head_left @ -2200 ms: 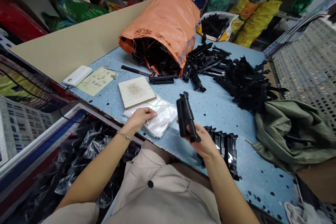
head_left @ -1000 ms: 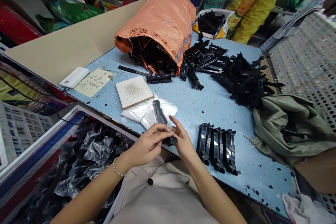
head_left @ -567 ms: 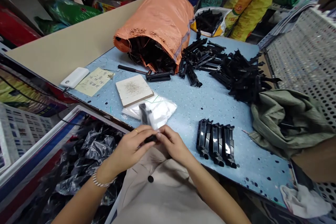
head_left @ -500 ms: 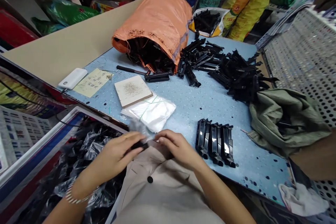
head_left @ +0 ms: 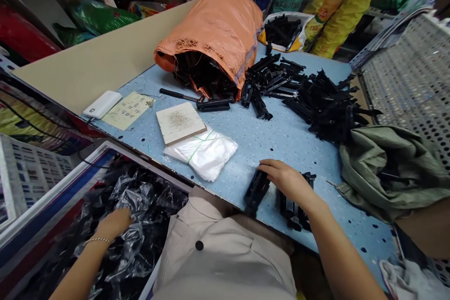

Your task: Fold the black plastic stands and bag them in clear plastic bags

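Observation:
My right hand (head_left: 286,180) has its fingers closed on the upper end of a black plastic part (head_left: 256,194). The part stands tilted near the front edge of the blue table and looks blurred. Beside it, partly under my wrist, are more black parts (head_left: 290,211) of the same long shape. My left hand (head_left: 116,222) is down in the bin (head_left: 101,147) at the left, over black pieces in clear plastic bags (head_left: 140,197). Its fingers are turned away, so whether they grip anything is hidden. A stack of clear plastic bags (head_left: 214,154) tied with green string lies in front of me.
A wooden block (head_left: 181,122) rests on the bag stack. Behind it lie a hammer-like tool (head_left: 179,95) and an orange sack (head_left: 214,23) full of black parts. A heap of black parts (head_left: 326,108) and a green-grey sack (head_left: 401,173) occupy the right side.
My left hand has moved from my lap down into the bin, away from the clear bag and dark piece. My right hand has moved right and taken hold of the leftmost black part.

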Demonstrator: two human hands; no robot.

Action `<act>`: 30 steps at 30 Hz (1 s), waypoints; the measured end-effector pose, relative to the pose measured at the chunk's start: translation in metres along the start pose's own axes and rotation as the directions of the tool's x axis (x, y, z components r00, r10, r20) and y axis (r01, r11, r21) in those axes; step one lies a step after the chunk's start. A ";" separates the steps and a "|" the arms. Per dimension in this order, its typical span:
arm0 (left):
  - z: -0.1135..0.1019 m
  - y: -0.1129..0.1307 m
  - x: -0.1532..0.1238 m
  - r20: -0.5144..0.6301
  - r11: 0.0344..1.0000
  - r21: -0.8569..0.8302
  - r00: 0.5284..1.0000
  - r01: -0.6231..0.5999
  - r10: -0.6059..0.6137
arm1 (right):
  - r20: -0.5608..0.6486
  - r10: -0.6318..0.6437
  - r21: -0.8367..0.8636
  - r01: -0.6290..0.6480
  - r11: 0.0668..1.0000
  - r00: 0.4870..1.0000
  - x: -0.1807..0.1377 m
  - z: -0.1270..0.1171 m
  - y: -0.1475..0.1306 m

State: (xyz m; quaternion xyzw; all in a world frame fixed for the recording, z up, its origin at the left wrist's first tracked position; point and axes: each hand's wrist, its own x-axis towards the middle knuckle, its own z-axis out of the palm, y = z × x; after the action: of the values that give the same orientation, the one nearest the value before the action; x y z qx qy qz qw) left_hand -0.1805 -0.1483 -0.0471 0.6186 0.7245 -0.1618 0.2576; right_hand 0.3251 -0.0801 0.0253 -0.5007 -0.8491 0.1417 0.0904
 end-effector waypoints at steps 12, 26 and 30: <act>-0.072 0.233 0.045 -0.541 0.623 -0.414 0.730 -0.664 0.418 | 0.098 0.497 0.916 -0.273 0.294 0.862 0.017 0.026 -0.040; -0.083 0.210 0.051 -0.277 0.081 -0.947 0.915 -0.312 0.292 | 0.282 0.358 0.912 -0.133 -0.388 0.890 0.096 0.058 -0.096; -0.089 0.190 0.049 -0.526 0.153 -0.815 0.824 -0.559 0.211 | 0.252 0.471 0.946 -0.112 -0.304 0.845 0.084 0.054 -0.078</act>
State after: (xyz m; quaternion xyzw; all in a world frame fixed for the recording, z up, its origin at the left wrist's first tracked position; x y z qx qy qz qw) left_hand -0.0152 -0.0248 0.0137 0.5178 0.5144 0.4688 0.4975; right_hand 0.2041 -0.0508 0.0013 -0.4511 -0.2454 0.6974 0.4999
